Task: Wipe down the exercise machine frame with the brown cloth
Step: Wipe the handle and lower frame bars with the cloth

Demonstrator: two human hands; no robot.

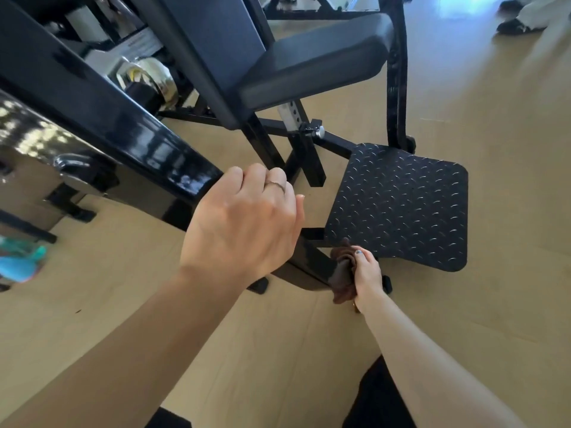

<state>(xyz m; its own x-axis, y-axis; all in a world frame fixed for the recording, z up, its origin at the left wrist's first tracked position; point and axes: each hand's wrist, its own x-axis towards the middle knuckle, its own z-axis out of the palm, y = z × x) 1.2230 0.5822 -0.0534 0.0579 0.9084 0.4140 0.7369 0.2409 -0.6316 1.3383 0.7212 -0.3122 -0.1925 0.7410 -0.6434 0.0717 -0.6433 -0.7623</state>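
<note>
Brown cloth [343, 273] is bunched in the right hand [367, 273], whose fingers curl round it and press it against a low black bar of the exercise machine frame [309, 267], just below the near left corner of the diamond-plate footplate [398, 205]. A blue-painted thumbnail shows on top of the wad, and part of the cloth hangs down under the hand toward the pale wooden floor [494, 149]. The left hand [244, 220] is higher and closer to the camera, at the end of a thick glossy black beam [123, 125] that slopes down from the upper left; its fingers are curled, a thin ring on one of them, but whether they grip the beam's end or only rest against it cannot be told — the fingertips are hidden behind the knuckles. Behind the hands a padded black seat [318, 60] sits on an upright post with a silver adjustment knob [321, 131] at its base. A chrome pulley wheel [148, 78] shows between the frame members at upper left, and something turquoise [21, 264] — blurred — lies at the left edge.
</note>
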